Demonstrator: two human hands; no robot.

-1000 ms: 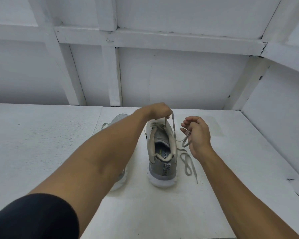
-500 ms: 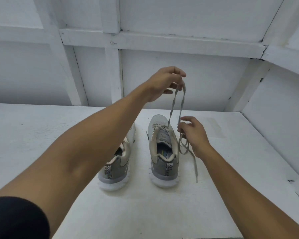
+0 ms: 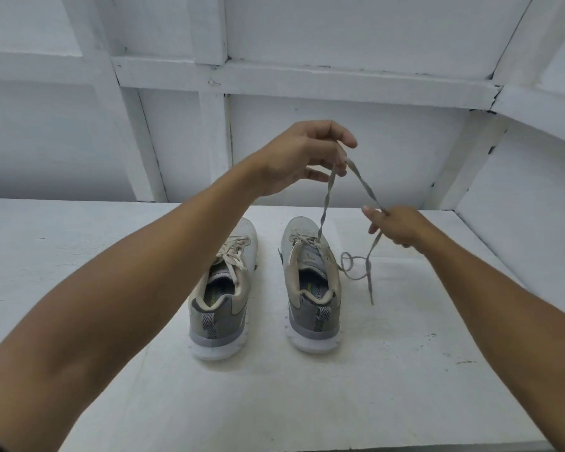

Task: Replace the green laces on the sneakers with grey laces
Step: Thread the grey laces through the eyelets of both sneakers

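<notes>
Two grey sneakers stand side by side on the white table, heels toward me. The left sneaker [image 3: 221, 298] is laced and tied. A grey lace [image 3: 324, 203] rises from the top eyelets of the right sneaker [image 3: 310, 288]. My left hand [image 3: 304, 158] pinches the lace high above the shoe. From there the lace slopes down to my right hand [image 3: 395, 226], which grips it to the right of the shoe. The lace's free end hangs below and loops on the table beside the right sneaker.
The white table [image 3: 405, 370] ends at a front edge near the bottom of the view. A white panelled wall [image 3: 340, 141] stands behind the shoes and angles in on the right side.
My left hand lifted the lace up from the right sneaker's tongue and now holds it high. My right hand moved right and away from the shoe, drawing the lace out between both hands.
</notes>
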